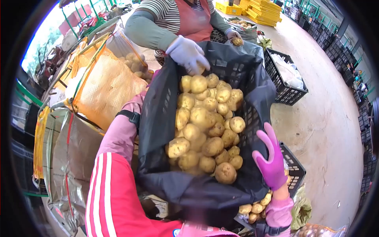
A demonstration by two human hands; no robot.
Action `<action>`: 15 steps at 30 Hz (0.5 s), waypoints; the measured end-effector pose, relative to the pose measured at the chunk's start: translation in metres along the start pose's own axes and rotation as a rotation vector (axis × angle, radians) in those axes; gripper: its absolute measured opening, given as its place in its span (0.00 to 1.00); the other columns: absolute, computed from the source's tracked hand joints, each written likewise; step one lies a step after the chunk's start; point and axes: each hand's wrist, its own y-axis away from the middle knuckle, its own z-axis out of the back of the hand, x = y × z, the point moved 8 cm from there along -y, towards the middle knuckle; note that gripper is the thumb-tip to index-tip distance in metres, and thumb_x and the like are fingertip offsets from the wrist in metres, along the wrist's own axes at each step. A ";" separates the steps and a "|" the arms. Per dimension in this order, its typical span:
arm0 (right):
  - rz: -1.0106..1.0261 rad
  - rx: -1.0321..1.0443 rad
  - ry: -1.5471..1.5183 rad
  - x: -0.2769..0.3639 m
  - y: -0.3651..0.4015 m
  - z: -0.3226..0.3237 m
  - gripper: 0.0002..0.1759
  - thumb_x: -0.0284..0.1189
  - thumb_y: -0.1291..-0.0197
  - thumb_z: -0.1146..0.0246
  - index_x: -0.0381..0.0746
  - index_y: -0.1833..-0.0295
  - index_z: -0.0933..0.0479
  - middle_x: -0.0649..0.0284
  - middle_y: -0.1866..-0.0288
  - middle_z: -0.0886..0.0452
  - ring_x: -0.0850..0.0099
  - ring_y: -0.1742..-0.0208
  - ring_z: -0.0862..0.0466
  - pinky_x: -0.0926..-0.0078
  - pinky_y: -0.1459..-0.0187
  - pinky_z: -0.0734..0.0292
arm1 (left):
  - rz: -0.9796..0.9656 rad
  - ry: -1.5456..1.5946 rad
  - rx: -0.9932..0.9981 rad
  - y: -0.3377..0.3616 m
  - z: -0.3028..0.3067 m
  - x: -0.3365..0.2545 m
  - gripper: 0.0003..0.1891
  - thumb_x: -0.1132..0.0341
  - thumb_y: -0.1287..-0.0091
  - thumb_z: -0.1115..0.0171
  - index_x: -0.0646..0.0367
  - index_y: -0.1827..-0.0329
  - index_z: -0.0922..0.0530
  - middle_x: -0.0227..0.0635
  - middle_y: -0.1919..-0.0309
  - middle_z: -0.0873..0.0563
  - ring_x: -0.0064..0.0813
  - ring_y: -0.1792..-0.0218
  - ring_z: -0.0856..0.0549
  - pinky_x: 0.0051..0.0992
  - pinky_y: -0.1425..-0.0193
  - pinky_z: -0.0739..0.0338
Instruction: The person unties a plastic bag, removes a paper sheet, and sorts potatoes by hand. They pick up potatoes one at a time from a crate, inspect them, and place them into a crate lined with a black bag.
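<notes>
Left of the black crate (250, 133) sits a bulging orange mesh sack (112, 81), and between the two my left arm (125, 132) reaches up along the crate's left side. My left hand is mostly hidden there by the dark liner (156, 148), so I can't tell how far it is closed or whether it grips anything.

The potatoes (202, 117) lie heaped inside the crate, on the liner. Over its far end, a co-worker's gloved hand (188, 54) reaches down to the pile, fingers at a potato. I judge this to be the handling stage, with the crate well loaded and the contents being gone over.

Just beside the crate's right side, my right hand (272, 161) is open, fingers spread, holding nothing; whether it touches the liner I can't tell. To move the crate from here, I'd need to close that hand on the rim through the loose liner, keep both sides level against the weight, and let the co-worker's hand clear first.
</notes>
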 end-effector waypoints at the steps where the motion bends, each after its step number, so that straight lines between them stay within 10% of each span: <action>1: 0.016 -0.018 -0.039 0.000 0.001 0.001 0.30 0.22 0.44 0.36 0.35 0.33 0.29 0.50 0.23 0.38 0.56 0.22 0.39 0.64 0.26 0.43 | -0.160 -0.009 -0.183 0.007 -0.010 -0.002 0.27 0.49 0.22 0.67 0.46 0.23 0.42 0.52 0.26 0.39 0.41 0.33 0.27 0.33 0.48 0.20; 8: 0.223 -0.185 0.036 -0.036 0.013 0.008 0.27 0.38 0.33 0.38 0.38 0.33 0.29 0.50 0.27 0.33 0.62 0.28 0.30 0.70 0.34 0.30 | -0.649 -0.037 -1.035 0.087 0.064 0.156 0.18 0.59 0.24 0.52 0.55 0.37 0.25 0.38 0.44 0.20 0.32 0.44 0.19 0.27 0.47 0.20; 11: -0.179 -0.226 -0.274 -0.090 0.068 0.059 0.30 0.41 0.35 0.36 0.35 0.34 0.29 0.51 0.40 0.19 0.66 0.40 0.20 0.72 0.40 0.26 | -1.074 0.230 -1.381 0.164 0.079 0.219 0.14 0.64 0.26 0.45 0.56 0.42 0.21 0.32 0.50 0.18 0.29 0.48 0.17 0.25 0.46 0.20; 15: -0.653 -0.223 0.127 -0.248 0.231 0.093 0.36 0.49 0.39 0.36 0.36 0.33 0.29 0.49 0.42 0.19 0.61 0.40 0.19 0.67 0.39 0.26 | -1.618 -0.254 -1.451 0.117 -0.246 0.203 0.25 0.58 0.23 0.56 0.67 0.31 0.32 0.46 0.31 0.29 0.38 0.34 0.25 0.32 0.28 0.33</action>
